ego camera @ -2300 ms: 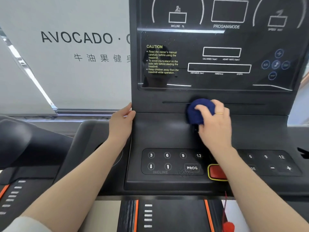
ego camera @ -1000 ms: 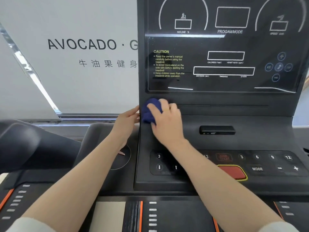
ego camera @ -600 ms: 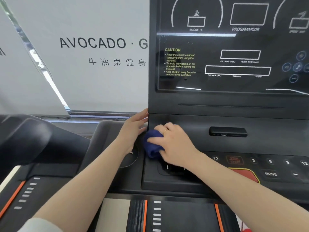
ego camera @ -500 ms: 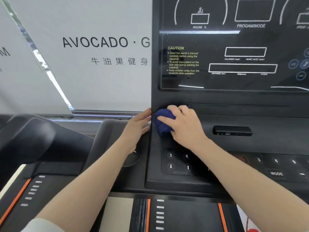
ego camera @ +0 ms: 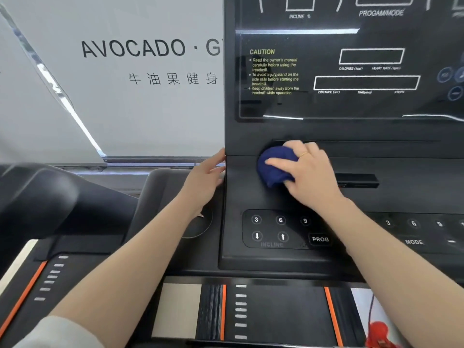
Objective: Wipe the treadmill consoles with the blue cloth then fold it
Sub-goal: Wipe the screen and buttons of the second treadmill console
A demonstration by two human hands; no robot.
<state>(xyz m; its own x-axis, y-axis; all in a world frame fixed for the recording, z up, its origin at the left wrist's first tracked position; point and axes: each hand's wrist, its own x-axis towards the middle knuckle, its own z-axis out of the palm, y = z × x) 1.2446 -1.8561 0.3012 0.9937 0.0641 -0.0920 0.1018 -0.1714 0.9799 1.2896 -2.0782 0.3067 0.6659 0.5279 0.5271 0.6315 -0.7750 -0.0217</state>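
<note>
So the console (ego camera: 346, 202) wipe is mid-stroke: the right hand (ego camera: 310, 175) clutches the balled cloth (ego camera: 275, 165) and now sits a bit right of the console's left edge, back from it. The left hand (ego camera: 204, 182) stays flat, fingers relaxed, bracing that edge. Folding's not started.
</note>
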